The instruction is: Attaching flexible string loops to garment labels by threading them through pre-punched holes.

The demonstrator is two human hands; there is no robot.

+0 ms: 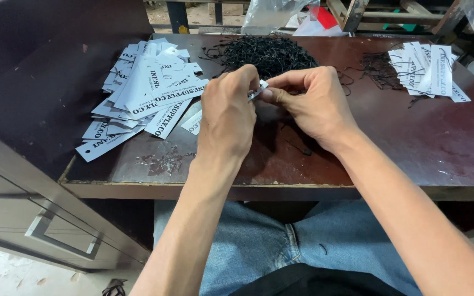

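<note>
Blue denim jeans (259, 241) on the person's lap fill the bottom of the frame, with both forearms reaching up from there to the centre. Between the two hands sits a small white rectangular paper tag (259, 89), held edge-on just above the dark reddish-brown wooden bench (412, 142). The left hand (227, 112) pinches the tag between thumb and fingertips, its remaining fingers curled in; the right hand (314, 104) pinches the tag's other end with thumb and forefinger pressed together. Whether a thin cord is also caught in that pinch cannot be told.

As a judgement, the work looks early to midway: a small stack of white tags with black cords attached (429, 71) lies at the upper right of the frame, while a much larger loose heap of white printed tags (144, 93) spreads across the upper left, seemingly without cords. A mound of thin black cords (264, 53) sits at the upper centre, just behind the hands, with stray strands trailing toward the right stack.

Farther out, a grey metal cabinet with a handle (56, 233) stands at the lower left, and clear plastic bags (272, 13) lie beyond the bench's far edge. Nothing blocks the hands.
</note>
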